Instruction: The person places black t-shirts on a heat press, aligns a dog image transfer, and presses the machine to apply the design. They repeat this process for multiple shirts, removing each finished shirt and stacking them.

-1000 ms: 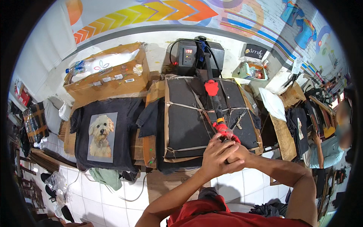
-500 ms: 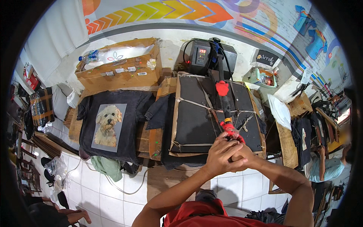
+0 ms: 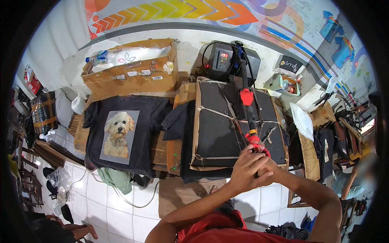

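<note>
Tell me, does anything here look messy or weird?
Yes. A green cloth hangs crumpled below the dog T-shirt, near a loose cable on the floor. Both hands, left hand and right hand, grip the press handle, which is wrapped in red tape.

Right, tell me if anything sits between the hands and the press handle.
Nothing visible does. Both the left hand and the right hand are already wrapped around the red-taped end of the press handle, over the closed black heat press.
</note>
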Demonstrator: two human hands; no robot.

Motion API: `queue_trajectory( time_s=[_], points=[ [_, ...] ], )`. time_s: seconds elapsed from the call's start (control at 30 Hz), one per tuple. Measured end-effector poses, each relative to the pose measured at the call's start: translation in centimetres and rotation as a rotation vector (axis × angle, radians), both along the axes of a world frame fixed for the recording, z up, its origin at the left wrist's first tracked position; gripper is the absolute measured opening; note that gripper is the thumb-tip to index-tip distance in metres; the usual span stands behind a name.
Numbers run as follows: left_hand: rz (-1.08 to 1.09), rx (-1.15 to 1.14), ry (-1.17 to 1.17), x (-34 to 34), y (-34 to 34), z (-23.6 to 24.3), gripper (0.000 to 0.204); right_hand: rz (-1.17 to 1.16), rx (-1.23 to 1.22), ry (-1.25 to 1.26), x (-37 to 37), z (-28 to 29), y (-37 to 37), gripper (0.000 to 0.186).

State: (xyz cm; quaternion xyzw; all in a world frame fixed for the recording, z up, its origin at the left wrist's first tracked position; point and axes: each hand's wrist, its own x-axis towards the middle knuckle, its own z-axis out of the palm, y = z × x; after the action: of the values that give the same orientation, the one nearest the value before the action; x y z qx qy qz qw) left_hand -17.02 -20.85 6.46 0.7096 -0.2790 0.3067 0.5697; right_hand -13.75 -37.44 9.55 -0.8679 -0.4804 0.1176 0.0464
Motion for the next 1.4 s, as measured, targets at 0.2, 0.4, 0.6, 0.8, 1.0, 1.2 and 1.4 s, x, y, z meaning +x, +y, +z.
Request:
queue_trajectory(
  time_s=[0.2,0.4,0.6,0.8,1.0,1.2,1.4],
  points=[
    [0.054,-0.114,-0.035,0.1,-0.2,-1.6,0.045,0.103,0.170,0.332,1.0,0.8,0.4,0.041],
    [0.083,-0.071,-0.026,-0.1,-0.4,-2.5,0.044,0.006,0.158,0.494,2.2,0.8,1.1,0.043],
    [0.036,0.028,0.020,-0.5,-0.3,-3.6,0.043,0.027,-0.025,0.574,1.7,0.7,0.5,0.039],
    [0.117,-0.057,-0.070,0.3,0.0,-1.4,0.039,0.000,-0.306,0.518,2.1,2.6,2.5,0.046],
    [0.140,-0.248,-0.225,1.2,-1.8,6.9,0.032,0.083,0.216,0.279,0.4,8.7,1.3,0.033],
    [0.157,-0.157,-0.340,0.8,-0.7,12.0,0.043,0.014,0.227,0.004,-0.2,17.0,2.3,0.039],
    [0.570,-0.293,-0.222,-1.6,9.7,13.4,0.057,-0.204,0.133,-0.204,2.1,28.2,3.1,0.043]
  ],
)
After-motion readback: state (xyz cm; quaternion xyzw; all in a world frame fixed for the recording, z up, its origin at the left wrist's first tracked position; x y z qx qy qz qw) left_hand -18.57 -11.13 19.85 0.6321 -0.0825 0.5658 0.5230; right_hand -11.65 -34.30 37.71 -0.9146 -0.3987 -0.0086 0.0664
